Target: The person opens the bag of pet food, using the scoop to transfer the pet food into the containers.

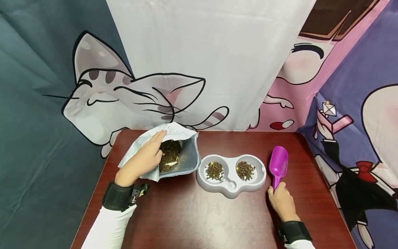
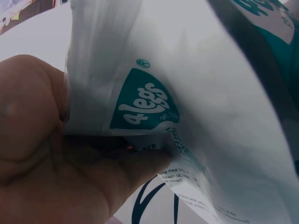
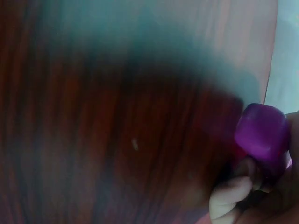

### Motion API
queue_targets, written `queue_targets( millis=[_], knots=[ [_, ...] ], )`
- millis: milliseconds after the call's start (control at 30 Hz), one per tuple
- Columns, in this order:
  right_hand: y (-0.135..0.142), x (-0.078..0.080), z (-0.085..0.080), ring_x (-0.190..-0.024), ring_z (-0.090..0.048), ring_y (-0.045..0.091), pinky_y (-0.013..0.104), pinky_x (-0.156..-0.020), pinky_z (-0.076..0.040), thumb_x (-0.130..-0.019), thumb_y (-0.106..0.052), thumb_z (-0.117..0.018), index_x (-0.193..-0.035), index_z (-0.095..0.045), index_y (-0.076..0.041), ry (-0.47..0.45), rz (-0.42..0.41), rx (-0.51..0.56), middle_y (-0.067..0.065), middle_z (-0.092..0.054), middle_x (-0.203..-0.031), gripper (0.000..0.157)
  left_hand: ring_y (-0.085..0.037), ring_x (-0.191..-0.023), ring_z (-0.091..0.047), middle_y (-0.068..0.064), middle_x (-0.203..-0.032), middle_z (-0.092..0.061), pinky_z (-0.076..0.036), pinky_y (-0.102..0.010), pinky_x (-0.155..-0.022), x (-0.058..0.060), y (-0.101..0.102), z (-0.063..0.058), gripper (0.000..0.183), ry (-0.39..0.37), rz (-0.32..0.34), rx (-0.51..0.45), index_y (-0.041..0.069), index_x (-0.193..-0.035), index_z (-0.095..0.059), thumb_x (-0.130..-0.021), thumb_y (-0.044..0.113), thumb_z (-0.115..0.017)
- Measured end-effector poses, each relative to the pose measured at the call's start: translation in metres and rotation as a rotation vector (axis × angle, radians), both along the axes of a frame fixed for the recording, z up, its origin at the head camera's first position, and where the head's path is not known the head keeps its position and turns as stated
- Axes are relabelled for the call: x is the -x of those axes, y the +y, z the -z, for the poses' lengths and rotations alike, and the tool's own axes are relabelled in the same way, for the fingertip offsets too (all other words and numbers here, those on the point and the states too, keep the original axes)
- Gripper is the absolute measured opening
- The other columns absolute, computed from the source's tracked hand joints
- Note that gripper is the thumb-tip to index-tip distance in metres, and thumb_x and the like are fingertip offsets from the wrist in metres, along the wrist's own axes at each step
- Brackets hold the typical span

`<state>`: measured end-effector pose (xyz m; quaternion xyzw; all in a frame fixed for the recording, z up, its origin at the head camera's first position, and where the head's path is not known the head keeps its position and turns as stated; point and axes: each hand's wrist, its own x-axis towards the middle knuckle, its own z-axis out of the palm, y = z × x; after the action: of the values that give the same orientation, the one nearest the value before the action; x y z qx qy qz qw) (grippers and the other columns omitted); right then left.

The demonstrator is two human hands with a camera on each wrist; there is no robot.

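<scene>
My left hand (image 1: 143, 159) lies over the side of an open pet food bag (image 1: 190, 159), its fingers at the folded-over top edge. In the left wrist view, thumb and fingers pinch the wall of the white and teal bag (image 2: 219, 107). Brown kibble (image 1: 169, 152) shows through the mouth, with a pale piece among it. On the right, my right hand (image 1: 283, 202) grips the handle of a purple scoop (image 1: 278, 162), whose bowl points away from me. The right wrist view catches part of the purple scoop (image 3: 264, 133) in the curled fingers.
A grey double pet bowl (image 1: 211, 185) stands between the hands, close beside the bag. Each of its two wells holds a small heap of kibble (image 1: 245, 171). The reddish-brown table (image 1: 199, 224) ends at the back against a printed cloth (image 1: 217, 41) with cartoon figures.
</scene>
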<state>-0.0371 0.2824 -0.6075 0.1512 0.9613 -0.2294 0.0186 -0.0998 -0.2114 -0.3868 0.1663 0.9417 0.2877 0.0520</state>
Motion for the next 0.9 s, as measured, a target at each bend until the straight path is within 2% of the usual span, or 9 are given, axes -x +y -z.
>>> queue_targets(
  millis=[167,367,900],
  knots=[
    [-0.0059,-0.0012,-0.0004,-0.072,-0.062,0.061,0.063,-0.055,-0.045,-0.102,-0.037,-0.045,-0.099,-0.043,0.009,-0.056,0.042,-0.009,0.042,-0.062,-0.085,0.046,-0.047,-0.153,-0.025,-0.035,-0.163,-0.026,-0.022,-0.059,-0.125,0.0010,0.0004,0.0020,0.065,0.013,0.003,-0.001,-0.012,-0.157,-0.025,-0.094,-0.005,-0.039],
    [-0.0071,-0.0041,0.0002,-0.072,-0.062,0.059,0.063,-0.058,-0.045,-0.102,-0.041,-0.045,-0.100,-0.044,0.008,-0.062,0.071,-0.007,0.041,-0.063,-0.085,0.049,-0.046,-0.154,-0.025,-0.034,-0.163,-0.026,-0.022,-0.060,-0.125,0.0002,0.0005,0.0024,0.065,0.006,0.008,-0.008,-0.012,-0.158,-0.025,-0.094,-0.005,-0.039],
    [-0.0080,-0.0063,-0.0019,-0.079,-0.062,0.062,0.065,-0.064,-0.047,-0.101,-0.047,-0.048,-0.102,-0.044,0.007,-0.081,0.036,0.000,0.040,-0.063,-0.091,0.054,-0.045,-0.154,-0.025,-0.034,-0.163,-0.027,-0.022,-0.059,-0.125,0.0012,-0.0004,0.0016,0.066,0.006,-0.001,-0.011,-0.011,-0.158,-0.025,-0.094,-0.005,-0.039]
  ],
)
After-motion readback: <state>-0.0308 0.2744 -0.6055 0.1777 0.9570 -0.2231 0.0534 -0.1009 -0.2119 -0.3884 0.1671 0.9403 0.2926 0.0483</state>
